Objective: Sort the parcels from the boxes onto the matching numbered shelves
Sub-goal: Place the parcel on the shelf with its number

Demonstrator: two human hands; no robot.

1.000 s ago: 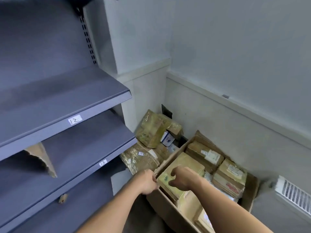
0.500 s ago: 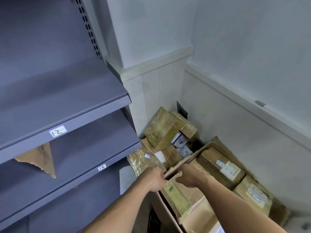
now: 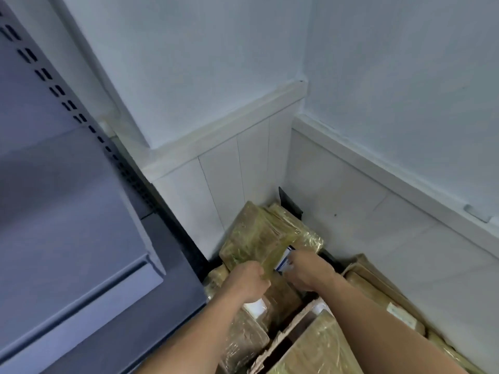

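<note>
A brown parcel wrapped in clear tape (image 3: 256, 238) leans in the wall corner on top of other parcels. My left hand (image 3: 247, 279) grips its near lower edge. My right hand (image 3: 307, 271) reaches to its right side, beside a white and blue label (image 3: 283, 259), fingers curled against the parcel. More taped parcels (image 3: 243, 338) lie below my left forearm. An open cardboard box (image 3: 291, 333) with parcels (image 3: 321, 346) sits under my right forearm.
Grey metal shelves (image 3: 81, 238) fill the left side, their slotted upright (image 3: 81, 117) running along the white wall. Further parcels (image 3: 391, 300) lie along the right wall. A dark object (image 3: 289, 202) stands in the corner behind the parcels.
Both hands have left the parcel in the open box and moved forward to the taped parcel in the corner. The view has swung right and closer, so the shelf labels are out of sight.
</note>
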